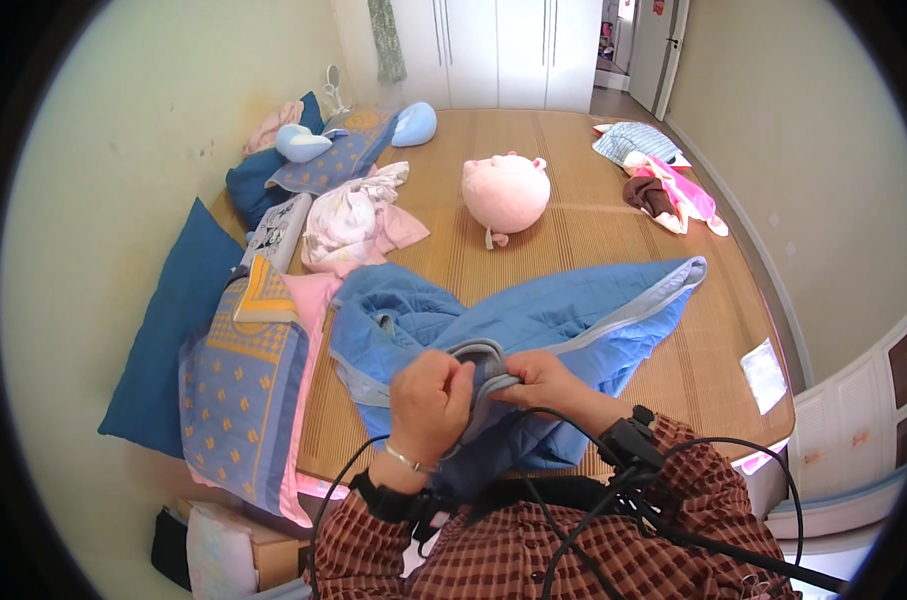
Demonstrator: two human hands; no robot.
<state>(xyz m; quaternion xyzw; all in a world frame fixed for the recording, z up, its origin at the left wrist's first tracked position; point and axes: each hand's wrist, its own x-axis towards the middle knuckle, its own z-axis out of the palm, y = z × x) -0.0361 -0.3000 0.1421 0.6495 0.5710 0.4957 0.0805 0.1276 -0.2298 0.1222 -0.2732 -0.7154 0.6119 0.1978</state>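
A blue quilted blanket (533, 320) with a grey-blue bound edge lies spread in loose folds over the near part of the bed. My left hand (430, 398) is closed in a fist on the gathered edge, just in front of my body. Close by on the right, my right hand (548, 388) pinches another stretch of the same edge, thumb on top. Between the hands the edging doubles into a small loop. From there the cloth hangs down toward my lap, where my arms and cables hide part of it.
A round pink plush toy (506, 193) sits on the woven mat (563, 150). Patterned pillows (243, 400), blue cushions (168, 330) and crumpled pink cloth (363, 220) line the left side. Folded clothes (663, 180) and a white packet (763, 376) lie along the right edge. Black cables (613, 500) cross my forearms.
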